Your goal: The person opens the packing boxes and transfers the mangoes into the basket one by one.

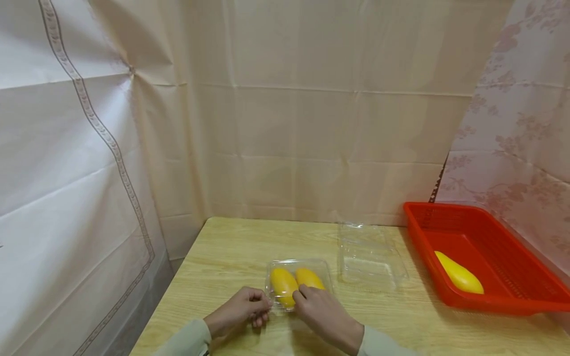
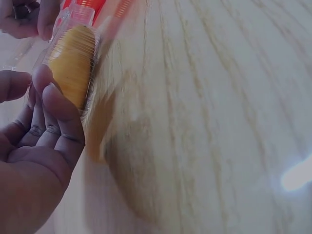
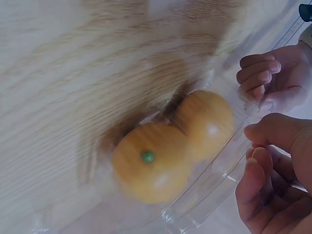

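A clear plastic clamshell box sits on the table in front of me, with two yellow-orange mangoes side by side inside it. In the right wrist view, a small green stem nub shows on one mango. My left hand pinches the box's near left corner between thumb and forefinger, its other fingers curled loosely. At the front rim, right of the left hand, my right hand pinches the plastic edge and partly covers the right mango. How the rim meets the lid is too blurred to tell.
Behind and right of the box stands another clear plastic clamshell, lid raised. A red plastic basket at the right holds one yellow mango. Hanging cloth closes off the back and sides of the wooden table.
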### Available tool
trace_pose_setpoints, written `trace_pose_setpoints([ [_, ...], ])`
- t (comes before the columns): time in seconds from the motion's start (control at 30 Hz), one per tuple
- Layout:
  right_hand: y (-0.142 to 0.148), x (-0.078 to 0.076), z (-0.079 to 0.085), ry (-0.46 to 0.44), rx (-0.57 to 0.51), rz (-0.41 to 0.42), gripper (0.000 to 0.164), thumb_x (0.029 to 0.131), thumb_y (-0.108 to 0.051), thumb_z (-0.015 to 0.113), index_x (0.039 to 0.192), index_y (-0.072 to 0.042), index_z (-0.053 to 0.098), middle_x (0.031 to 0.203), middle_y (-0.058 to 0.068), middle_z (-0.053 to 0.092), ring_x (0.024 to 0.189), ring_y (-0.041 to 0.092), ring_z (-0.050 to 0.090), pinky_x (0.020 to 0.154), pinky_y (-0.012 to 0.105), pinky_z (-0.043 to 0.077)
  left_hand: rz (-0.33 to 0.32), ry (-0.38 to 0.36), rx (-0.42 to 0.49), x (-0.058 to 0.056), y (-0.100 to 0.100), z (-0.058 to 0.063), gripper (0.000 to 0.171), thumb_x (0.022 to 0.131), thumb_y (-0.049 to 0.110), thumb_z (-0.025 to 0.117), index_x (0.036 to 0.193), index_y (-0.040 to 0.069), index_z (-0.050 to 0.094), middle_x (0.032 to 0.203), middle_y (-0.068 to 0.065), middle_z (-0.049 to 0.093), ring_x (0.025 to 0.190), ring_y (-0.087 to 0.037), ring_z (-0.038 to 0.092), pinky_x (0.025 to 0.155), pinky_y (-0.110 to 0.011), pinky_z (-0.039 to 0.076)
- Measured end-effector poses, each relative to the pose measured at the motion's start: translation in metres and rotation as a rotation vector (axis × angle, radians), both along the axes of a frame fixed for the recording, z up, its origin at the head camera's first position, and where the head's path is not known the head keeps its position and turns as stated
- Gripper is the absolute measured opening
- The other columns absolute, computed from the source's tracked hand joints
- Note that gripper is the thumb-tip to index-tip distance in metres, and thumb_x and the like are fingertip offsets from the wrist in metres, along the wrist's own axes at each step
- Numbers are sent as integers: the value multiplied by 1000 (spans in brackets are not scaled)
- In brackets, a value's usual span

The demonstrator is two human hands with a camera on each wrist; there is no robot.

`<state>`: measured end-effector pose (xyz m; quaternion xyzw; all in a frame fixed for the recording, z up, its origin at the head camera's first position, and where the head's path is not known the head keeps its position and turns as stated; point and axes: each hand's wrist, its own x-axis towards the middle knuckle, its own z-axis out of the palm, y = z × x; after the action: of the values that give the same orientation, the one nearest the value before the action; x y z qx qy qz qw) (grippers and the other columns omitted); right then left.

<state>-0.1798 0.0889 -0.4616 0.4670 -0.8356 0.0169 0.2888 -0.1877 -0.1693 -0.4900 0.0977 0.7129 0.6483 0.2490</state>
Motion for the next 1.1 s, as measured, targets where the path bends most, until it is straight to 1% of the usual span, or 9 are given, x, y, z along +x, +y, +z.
trace_pose_setpoints([
  [0.1,4,-1,1,21,-16,15,21,84,-12,83,80,-9,62,74,-4,50,58,5,40,46,16,35,-1,5,-8,-1,-1,0,23,102,15,65,94,-7,66,80,-8,68,63,-11,58,58,-22,50],
  [0.2,6,-4,3,35,-31,34,21,83,-9,82,78,-9,61,73,-4,48,57,4,36,45,14,31,-2,18,-10,0,-2,2,20,101,13,66,90,-4,66,78,-7,68,62,-11,57,58,-22,50],
  [0.4,9,-13,9,56,-114,63,23,79,-8,80,77,-10,57,73,-5,44,56,2,31,45,11,28,9,18,-27,2,0,6,19,101,13,66,86,2,65,76,-6,67,61,-11,56,56,-22,49],
  [0.5,10,-18,21,57,-169,67,22,77,-5,80,79,-9,59,74,-4,45,58,3,34,47,10,32,6,21,-29,2,1,6,19,101,12,65,85,1,65,75,-6,67,60,-11,56,55,-22,49],
  [0.6,14,-26,37,61,-222,56,22,77,-4,84,83,-8,64,78,-3,50,59,5,43,48,11,37,4,26,-32,3,1,6,18,101,11,65,85,1,65,75,-6,66,60,-10,56,55,-21,48],
  [0.7,20,-34,51,78,-254,21,21,78,-8,89,86,-9,69,79,-2,53,56,6,47,45,13,36,11,29,-35,3,2,6,18,100,10,65,85,0,65,74,-6,66,59,-10,56,54,-21,48],
  [0.83,29,-45,59,49,-316,-17,17,82,-12,88,89,-11,72,81,-2,53,54,5,46,45,14,34,25,21,-43,3,1,7,19,101,11,65,86,-1,65,74,-6,66,59,-11,56,54,-21,48],
  [1.0,39,-57,62,-18,-416,-60,15,84,-12,86,92,-12,73,85,-1,54,57,7,45,48,18,39,29,26,-44,4,1,6,20,100,12,66,85,-1,66,74,-6,67,59,-11,56,54,-22,48],
  [1.1,43,-64,63,-72,-464,-94,12,86,-11,84,93,-12,75,86,0,55,58,8,48,48,20,41,30,27,-43,4,2,6,20,100,12,66,85,0,66,74,-6,67,59,-11,56,54,-22,48],
])
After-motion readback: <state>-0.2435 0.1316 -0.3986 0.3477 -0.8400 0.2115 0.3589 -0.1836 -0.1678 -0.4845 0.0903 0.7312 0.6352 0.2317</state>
